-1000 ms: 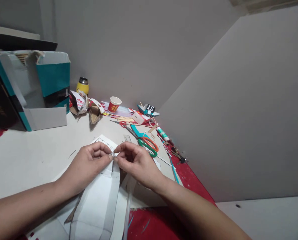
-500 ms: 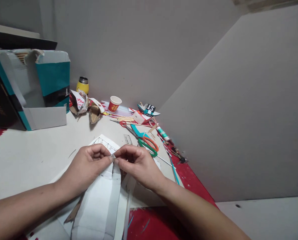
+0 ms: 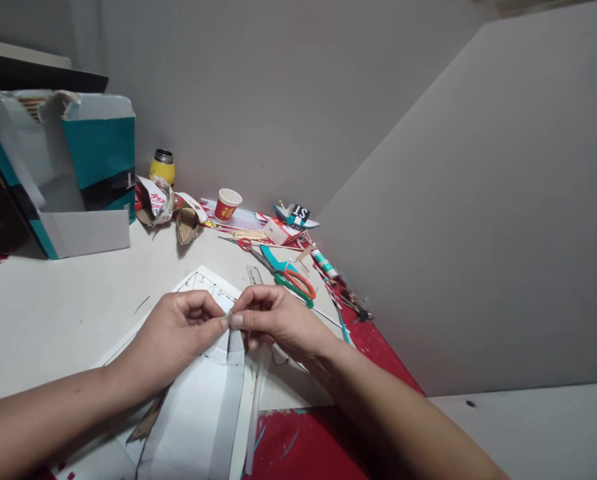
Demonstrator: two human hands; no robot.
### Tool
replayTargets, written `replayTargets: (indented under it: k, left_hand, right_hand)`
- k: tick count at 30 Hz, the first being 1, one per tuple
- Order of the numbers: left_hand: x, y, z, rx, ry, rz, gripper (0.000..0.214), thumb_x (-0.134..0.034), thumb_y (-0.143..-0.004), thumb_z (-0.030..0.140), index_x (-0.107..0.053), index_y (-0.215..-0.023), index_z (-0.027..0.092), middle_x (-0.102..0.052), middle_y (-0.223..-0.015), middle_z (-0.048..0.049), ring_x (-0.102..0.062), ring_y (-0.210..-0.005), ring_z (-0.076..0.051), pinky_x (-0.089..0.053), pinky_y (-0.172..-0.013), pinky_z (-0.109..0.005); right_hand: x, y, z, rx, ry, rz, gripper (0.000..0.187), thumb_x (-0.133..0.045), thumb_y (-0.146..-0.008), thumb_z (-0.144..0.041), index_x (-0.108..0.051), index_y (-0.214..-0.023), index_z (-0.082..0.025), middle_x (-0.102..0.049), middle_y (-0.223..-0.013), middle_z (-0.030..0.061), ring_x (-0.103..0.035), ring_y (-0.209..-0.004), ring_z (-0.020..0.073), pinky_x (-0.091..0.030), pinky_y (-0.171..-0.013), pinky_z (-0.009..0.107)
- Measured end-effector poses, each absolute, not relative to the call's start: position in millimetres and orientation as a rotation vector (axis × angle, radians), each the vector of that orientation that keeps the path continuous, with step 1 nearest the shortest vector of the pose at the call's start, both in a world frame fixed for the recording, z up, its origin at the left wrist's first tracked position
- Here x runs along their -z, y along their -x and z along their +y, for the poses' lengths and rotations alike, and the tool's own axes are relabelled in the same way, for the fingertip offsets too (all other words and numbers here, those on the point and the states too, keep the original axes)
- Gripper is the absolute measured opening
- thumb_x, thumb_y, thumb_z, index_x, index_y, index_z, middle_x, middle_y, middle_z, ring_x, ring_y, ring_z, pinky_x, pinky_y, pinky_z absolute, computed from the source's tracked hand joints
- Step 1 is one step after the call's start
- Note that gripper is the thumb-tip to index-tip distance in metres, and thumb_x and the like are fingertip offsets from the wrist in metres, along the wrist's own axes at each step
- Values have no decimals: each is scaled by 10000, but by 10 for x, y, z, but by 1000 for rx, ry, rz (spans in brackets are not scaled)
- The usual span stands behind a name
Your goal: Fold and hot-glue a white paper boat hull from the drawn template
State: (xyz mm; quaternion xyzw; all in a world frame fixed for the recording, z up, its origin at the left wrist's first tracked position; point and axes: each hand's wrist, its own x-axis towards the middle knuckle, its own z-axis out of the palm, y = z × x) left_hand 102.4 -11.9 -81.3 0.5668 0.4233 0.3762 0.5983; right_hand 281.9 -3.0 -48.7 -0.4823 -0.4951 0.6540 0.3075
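A long folded piece of white card (image 3: 193,413) runs from the bottom edge up to both hands, creased along its sides. My left hand (image 3: 181,330) pinches its narrow far end between thumb and forefinger. Directly beside it, my right hand (image 3: 268,320) pinches the same end, thumb and forefinger almost touching those of the left. The fingertips hide the exact spot being gripped. Beneath lies a white sheet with a drawn pattern (image 3: 201,279), partly covered by the hands and the card.
Orange-and-green-handled scissors (image 3: 298,287) lie beyond my right hand, with a small metal ruler (image 3: 253,275) nearby. Farther back stand a red paper cup (image 3: 227,205), a yellow bottle (image 3: 162,168) and a cut teal box (image 3: 101,153). Thin sticks (image 3: 248,235) and scraps lie along the wall.
Both hands keep their pinch on the card's end. My right thumb has straightened and shifted slightly up over it. The whole view has moved a little.
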Motion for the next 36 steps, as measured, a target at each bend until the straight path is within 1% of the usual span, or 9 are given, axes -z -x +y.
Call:
replayTargets:
  k: [4,7,10,18,22,25,27,31,36]
  left_hand:
    - [817,-1039,-123,-826,-1328,999,186,-662,-734,325,-635,-676,151,-578,-604,18,-444,-555,-103,-318,-517,-225]
    - [794,-1042,-133,-804,-1327,1005,159,-652,-717,298,-642,-663,149,-599,-605,13,-455,-555,-102,-328,-518,-220]
    - [768,-1042,-139,-777,-1328,1027,142,-643,-700,282,-641,-651,149,-588,-585,19,-450,-544,-100,-321,-506,-215]
    - [760,-1066,-131,-770,-1340,1056,153,-642,-672,289,-626,-622,145,-513,-535,43,-394,-507,-85,-282,-470,-203]
    - [740,-1056,-107,-781,-1318,1021,162,-657,-681,302,-626,-655,145,-529,-566,39,-420,-530,-91,-304,-488,-203]
    - [736,-1042,-84,-759,-1282,1014,178,-657,-703,315,-656,-771,150,-546,-583,42,-425,-520,-92,-306,-487,-204]
    - [758,-1036,-71,-744,-1251,1025,202,-648,-724,324,-663,-840,159,-556,-577,46,-422,-498,-92,-305,-479,-206]
    - [834,-1030,-59,-813,-1271,1042,174,-637,-744,324,-681,-776,159,-618,-623,18,-487,-536,-108,-357,-512,-218]
    - [856,-1031,-68,-847,-1282,1054,165,-643,-742,314,-701,-763,161,-662,-666,-11,-543,-593,-136,-405,-553,-243]
  right_hand:
    - [465,-2841,-17,-1795,1312,-1290,290,-857,-575,-320,-655,-669,-133,-636,-483,-30,-573,-382,64,-408,-361,120]
    - [440,-2859,-21,-1785,1343,-1327,280,-844,-594,-325,-672,-681,-123,-659,-513,-10,-596,-408,72,-420,-375,125]
    - [411,-2856,-34,-1739,1388,-1399,238,-826,-601,-282,-676,-684,-117,-654,-517,-12,-591,-418,71,-425,-391,131]
    - [458,-2752,-133,-1429,1428,-1590,17,-622,-654,-154,-621,-644,-140,-569,-476,-54,-530,-437,65,-423,-452,165]
    - [490,-2749,-130,-1267,1383,-1680,36,-573,-656,-142,-602,-634,-147,-550,-522,-57,-498,-477,58,-393,-464,166]
    - [494,-2771,-84,-1214,1394,-1666,41,-567,-655,-140,-598,-633,-153,-535,-531,-62,-472,-464,53,-375,-446,166]
    - [502,-2786,-53,-1224,1424,-1628,35,-582,-671,-150,-605,-645,-157,-551,-539,-57,-492,-457,60,-374,-433,169]
    - [534,-2798,-32,-1328,1452,-1523,99,-671,-700,-247,-651,-684,-151,-607,-570,-31,-547,-470,84,-416,-439,189]
    - [540,-2822,-51,-1393,1416,-1464,233,-757,-683,-365,-709,-736,-143,-627,-557,-20,-555,-474,86,-424,-435,185]
